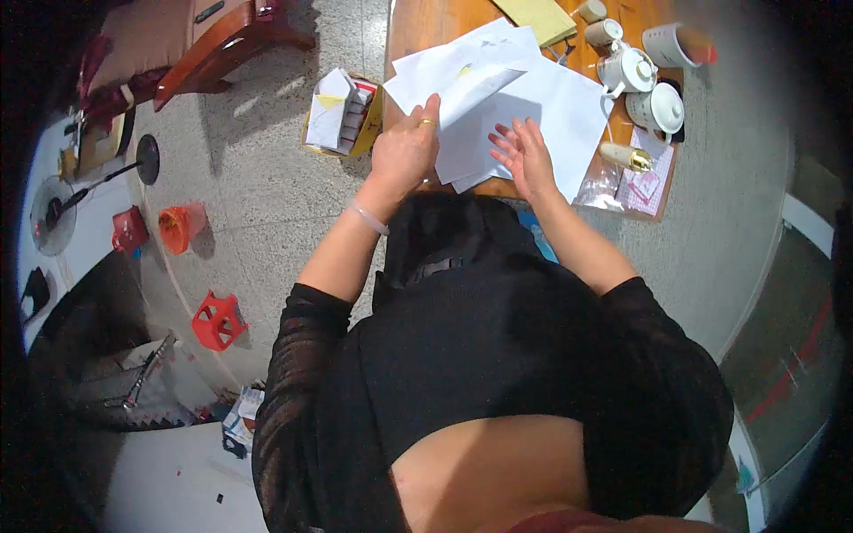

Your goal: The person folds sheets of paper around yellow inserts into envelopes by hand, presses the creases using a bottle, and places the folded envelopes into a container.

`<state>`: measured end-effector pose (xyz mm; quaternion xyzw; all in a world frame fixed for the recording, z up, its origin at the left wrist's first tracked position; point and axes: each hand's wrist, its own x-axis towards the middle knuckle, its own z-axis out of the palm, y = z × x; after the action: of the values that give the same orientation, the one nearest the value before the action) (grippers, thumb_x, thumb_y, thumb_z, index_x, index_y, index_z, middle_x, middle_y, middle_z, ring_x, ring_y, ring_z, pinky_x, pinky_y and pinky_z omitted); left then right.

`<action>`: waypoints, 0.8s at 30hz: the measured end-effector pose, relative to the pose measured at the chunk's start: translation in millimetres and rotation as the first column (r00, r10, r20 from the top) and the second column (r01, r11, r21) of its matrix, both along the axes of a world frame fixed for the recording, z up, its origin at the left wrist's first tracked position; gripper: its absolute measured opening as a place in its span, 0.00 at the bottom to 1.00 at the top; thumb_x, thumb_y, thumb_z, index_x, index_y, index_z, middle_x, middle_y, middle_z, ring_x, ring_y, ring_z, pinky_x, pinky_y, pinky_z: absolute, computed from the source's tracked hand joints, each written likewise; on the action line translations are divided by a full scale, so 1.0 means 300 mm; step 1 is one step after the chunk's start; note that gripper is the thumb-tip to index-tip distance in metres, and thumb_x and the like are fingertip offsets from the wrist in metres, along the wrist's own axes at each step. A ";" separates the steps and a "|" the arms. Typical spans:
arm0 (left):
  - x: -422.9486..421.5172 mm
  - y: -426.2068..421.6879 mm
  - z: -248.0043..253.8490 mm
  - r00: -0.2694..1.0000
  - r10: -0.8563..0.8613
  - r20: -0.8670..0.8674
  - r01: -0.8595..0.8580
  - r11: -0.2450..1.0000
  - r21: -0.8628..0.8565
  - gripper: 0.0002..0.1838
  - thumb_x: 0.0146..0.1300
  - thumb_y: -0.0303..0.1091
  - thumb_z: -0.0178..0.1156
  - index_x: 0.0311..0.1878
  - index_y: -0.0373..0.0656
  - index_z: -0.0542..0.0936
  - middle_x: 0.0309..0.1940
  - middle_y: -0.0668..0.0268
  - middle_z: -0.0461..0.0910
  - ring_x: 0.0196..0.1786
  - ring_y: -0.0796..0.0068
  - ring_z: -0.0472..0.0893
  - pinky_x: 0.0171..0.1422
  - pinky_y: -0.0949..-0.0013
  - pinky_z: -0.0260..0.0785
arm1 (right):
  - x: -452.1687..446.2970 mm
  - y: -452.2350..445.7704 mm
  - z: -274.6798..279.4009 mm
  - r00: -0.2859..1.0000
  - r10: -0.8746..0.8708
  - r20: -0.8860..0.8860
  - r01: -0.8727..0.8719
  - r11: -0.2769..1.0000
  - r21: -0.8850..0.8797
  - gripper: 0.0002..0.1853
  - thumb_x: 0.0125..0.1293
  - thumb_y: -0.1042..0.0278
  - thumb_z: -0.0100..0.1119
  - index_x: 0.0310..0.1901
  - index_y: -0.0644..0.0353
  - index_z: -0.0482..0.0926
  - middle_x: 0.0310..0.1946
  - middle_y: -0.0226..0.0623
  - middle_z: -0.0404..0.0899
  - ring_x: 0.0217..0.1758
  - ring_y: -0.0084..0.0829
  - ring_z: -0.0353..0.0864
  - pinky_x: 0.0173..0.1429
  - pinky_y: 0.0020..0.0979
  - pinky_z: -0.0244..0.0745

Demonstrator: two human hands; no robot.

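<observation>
My left hand grips the near left edge of a white paper sheet, which is lifted and curls over at its far side. More large white sheets lie overlapped on the wooden table beneath it. Just right of the lifted sheet is my right hand, held over the papers with its fingers apart and nothing in them. A light wristband circles my left wrist.
White lidded pots, a lidded cup and a gold-capped bottle stand along the table's right side. A yellow folder lies at the back. Left of the table, a box of papers rests on the floor, with a red stool farther off.
</observation>
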<state>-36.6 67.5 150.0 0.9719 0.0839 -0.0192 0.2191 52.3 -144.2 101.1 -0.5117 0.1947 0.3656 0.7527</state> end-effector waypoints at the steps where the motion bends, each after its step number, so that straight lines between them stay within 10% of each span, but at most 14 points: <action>1: 0.027 -0.006 -0.017 1.000 -0.010 0.006 0.009 1.000 0.025 0.33 0.60 0.31 0.60 0.71 0.44 0.65 0.52 0.44 0.79 0.46 0.47 0.84 0.45 0.51 0.78 | -0.012 -0.018 -0.014 1.000 -0.014 -0.004 0.014 1.000 -0.006 0.52 0.70 0.56 0.61 0.77 0.61 0.30 0.65 0.60 0.65 0.63 0.48 0.75 0.62 0.45 0.75; 6: 0.097 -0.005 -0.218 0.984 -0.156 0.082 0.129 0.953 0.274 0.28 0.65 0.30 0.51 0.71 0.49 0.67 0.64 0.41 0.70 0.64 0.41 0.74 0.64 0.48 0.70 | -0.068 -0.051 -0.088 0.992 -0.125 0.021 0.127 0.990 -0.069 0.52 0.70 0.58 0.61 0.77 0.62 0.29 0.67 0.62 0.63 0.64 0.49 0.74 0.61 0.44 0.76; 7: 0.080 -0.013 -0.274 0.983 -0.182 0.040 0.170 0.965 0.201 0.28 0.68 0.32 0.48 0.72 0.52 0.66 0.68 0.40 0.65 0.72 0.39 0.65 0.74 0.41 0.55 | -0.084 -0.064 -0.099 0.990 -0.137 0.034 0.139 0.985 -0.102 0.51 0.70 0.59 0.61 0.77 0.62 0.29 0.67 0.62 0.63 0.64 0.49 0.75 0.61 0.43 0.76; 13: -0.056 -0.083 -0.421 0.959 -0.271 0.086 0.270 0.963 0.014 0.36 0.66 0.37 0.58 0.76 0.47 0.57 0.75 0.44 0.54 0.78 0.44 0.53 0.79 0.39 0.43 | -0.187 -0.130 -0.154 0.948 0.019 0.318 0.144 0.864 -0.482 0.41 0.70 0.64 0.60 0.75 0.67 0.46 0.66 0.59 0.68 0.65 0.46 0.75 0.65 0.38 0.72; 16: -0.095 -0.047 -0.424 0.980 -0.167 0.104 0.175 0.982 -0.075 0.46 0.62 0.39 0.64 0.77 0.37 0.50 0.78 0.46 0.49 0.80 0.45 0.48 0.81 0.40 0.35 | -0.202 -0.084 -0.139 0.596 0.513 0.618 0.158 0.680 -0.716 0.35 0.68 0.67 0.60 0.72 0.68 0.57 0.66 0.58 0.68 0.67 0.50 0.72 0.69 0.42 0.67; 20: -0.121 0.039 -0.471 0.975 -0.085 0.206 0.101 0.992 -0.071 0.46 0.64 0.44 0.62 0.77 0.38 0.49 0.78 0.47 0.48 0.80 0.43 0.45 0.81 0.41 0.33 | -0.182 0.099 -0.125 0.190 0.615 0.765 0.035 0.775 -0.631 0.37 0.63 0.65 0.63 0.71 0.64 0.60 0.70 0.56 0.63 0.75 0.56 0.59 0.77 0.51 0.53; 24: -0.061 0.061 -0.476 0.977 -0.198 0.076 0.190 0.976 0.106 0.44 0.67 0.52 0.54 0.78 0.40 0.51 0.78 0.48 0.49 0.80 0.44 0.45 0.81 0.42 0.33 | -0.155 0.289 -0.137 0.046 0.601 0.798 -0.120 0.796 -0.593 0.39 0.63 0.56 0.62 0.73 0.59 0.60 0.72 0.54 0.60 0.78 0.55 0.54 0.79 0.54 0.47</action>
<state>-54.9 85.9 7.1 0.9849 -0.0200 0.0054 0.1717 5.8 -57.6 60.1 -0.7833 -0.4097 0.0853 0.4598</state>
